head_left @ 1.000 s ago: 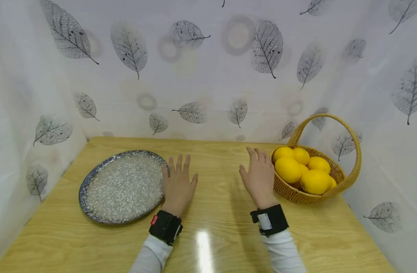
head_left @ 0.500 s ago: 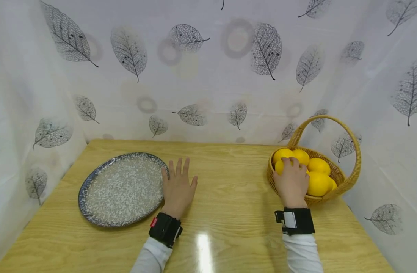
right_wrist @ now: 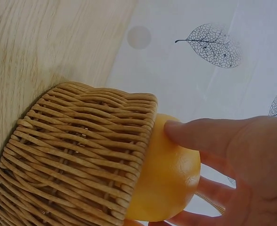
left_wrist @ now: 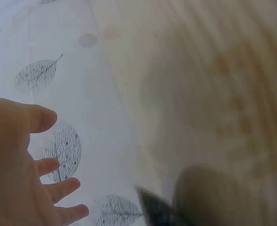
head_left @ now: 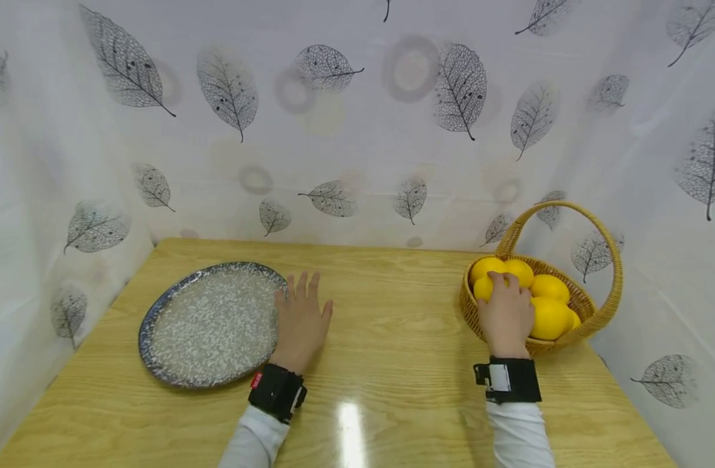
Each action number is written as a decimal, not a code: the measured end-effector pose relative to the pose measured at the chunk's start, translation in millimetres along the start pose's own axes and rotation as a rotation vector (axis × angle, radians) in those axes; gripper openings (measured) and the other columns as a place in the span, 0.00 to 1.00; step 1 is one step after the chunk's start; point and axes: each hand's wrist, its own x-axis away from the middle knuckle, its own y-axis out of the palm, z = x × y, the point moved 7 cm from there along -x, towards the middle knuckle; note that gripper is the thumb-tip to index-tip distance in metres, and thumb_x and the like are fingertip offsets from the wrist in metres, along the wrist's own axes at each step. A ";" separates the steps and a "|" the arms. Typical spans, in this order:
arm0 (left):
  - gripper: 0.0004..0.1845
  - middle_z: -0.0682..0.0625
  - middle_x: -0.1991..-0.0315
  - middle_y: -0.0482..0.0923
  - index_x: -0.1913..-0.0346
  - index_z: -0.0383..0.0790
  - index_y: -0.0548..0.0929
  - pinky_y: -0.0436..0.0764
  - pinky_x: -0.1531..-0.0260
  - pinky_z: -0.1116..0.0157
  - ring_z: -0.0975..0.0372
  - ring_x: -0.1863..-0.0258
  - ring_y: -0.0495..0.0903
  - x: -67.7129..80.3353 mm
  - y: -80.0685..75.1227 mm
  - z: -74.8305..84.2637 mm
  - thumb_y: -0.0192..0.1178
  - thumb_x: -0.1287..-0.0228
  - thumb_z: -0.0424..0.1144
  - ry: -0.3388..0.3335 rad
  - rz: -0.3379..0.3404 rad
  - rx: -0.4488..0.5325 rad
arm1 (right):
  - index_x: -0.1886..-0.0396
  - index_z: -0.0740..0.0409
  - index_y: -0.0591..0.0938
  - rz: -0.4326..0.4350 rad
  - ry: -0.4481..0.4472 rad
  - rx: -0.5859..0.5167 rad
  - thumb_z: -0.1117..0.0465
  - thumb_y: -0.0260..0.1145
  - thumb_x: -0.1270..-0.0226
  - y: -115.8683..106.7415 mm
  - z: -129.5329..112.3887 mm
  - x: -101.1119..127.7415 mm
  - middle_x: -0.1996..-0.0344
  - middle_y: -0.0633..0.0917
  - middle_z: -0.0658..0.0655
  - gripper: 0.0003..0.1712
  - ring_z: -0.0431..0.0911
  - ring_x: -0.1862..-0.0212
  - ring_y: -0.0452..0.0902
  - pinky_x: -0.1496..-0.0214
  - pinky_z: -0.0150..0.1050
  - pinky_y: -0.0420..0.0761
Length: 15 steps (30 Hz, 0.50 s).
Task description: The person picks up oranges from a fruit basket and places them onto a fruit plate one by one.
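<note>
In the head view my right hand (head_left: 506, 320) reaches over the near-left rim of a wicker basket (head_left: 585, 299) and grips a yellow lemon (head_left: 483, 288). The right wrist view shows the thumb on one side of that lemon (right_wrist: 169, 174) and the fingers round the other, with its lower part behind the basket wall. Several more lemons (head_left: 550, 318) lie in the basket. My left hand (head_left: 301, 325) hovers with spread fingers beside the right edge of an oval speckled plate (head_left: 214, 328). It holds nothing, and its fingertips overlap the plate's rim in the head view.
A tall arched handle (head_left: 613, 260) rises over the basket. The wooden table (head_left: 387, 338) ends at a white curtain (head_left: 357, 130) with leaf prints, which also hangs on both sides. Bare wood lies between plate and basket.
My right hand has moved right from beside the basket to inside it and now grips a lemon. The left hand has shifted only slightly left. Plate and basket stay in place.
</note>
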 end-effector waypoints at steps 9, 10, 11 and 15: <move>0.27 0.26 0.32 0.67 0.28 0.26 0.65 0.58 0.28 0.35 0.32 0.28 0.60 -14.1 -56.3 -75.9 0.48 0.21 0.40 -0.001 0.032 0.053 | 0.29 0.63 0.70 0.021 -0.007 0.006 0.63 0.66 0.30 -4.4 1.3 -2.9 0.31 0.68 0.74 0.32 0.76 0.36 0.65 0.41 0.70 0.71; 0.26 0.24 0.33 0.66 0.29 0.25 0.65 0.58 0.29 0.34 0.31 0.29 0.61 -13.8 -61.5 -89.9 0.47 0.21 0.39 -0.005 0.042 0.043 | 0.29 0.63 0.70 0.026 -0.013 0.006 0.63 0.66 0.30 -5.2 0.1 -3.7 0.31 0.68 0.74 0.31 0.76 0.37 0.66 0.41 0.70 0.71; 0.26 0.23 0.34 0.66 0.29 0.24 0.65 0.59 0.31 0.34 0.31 0.31 0.61 -13.2 -66.7 -104.3 0.46 0.21 0.39 -0.017 0.047 0.032 | 0.29 0.63 0.70 0.032 -0.019 0.008 0.63 0.66 0.30 -5.6 -1.0 -4.3 0.31 0.68 0.74 0.31 0.76 0.37 0.66 0.42 0.70 0.71; 0.26 0.17 0.40 0.67 0.32 0.18 0.65 0.67 0.42 0.31 0.25 0.40 0.66 -8.2 -82.1 -160.4 0.48 0.22 0.37 -0.060 0.065 -0.037 | 0.29 0.63 0.71 0.036 -0.028 0.011 0.63 0.66 0.30 -4.2 -2.5 -3.1 0.32 0.69 0.74 0.31 0.76 0.39 0.67 0.43 0.70 0.72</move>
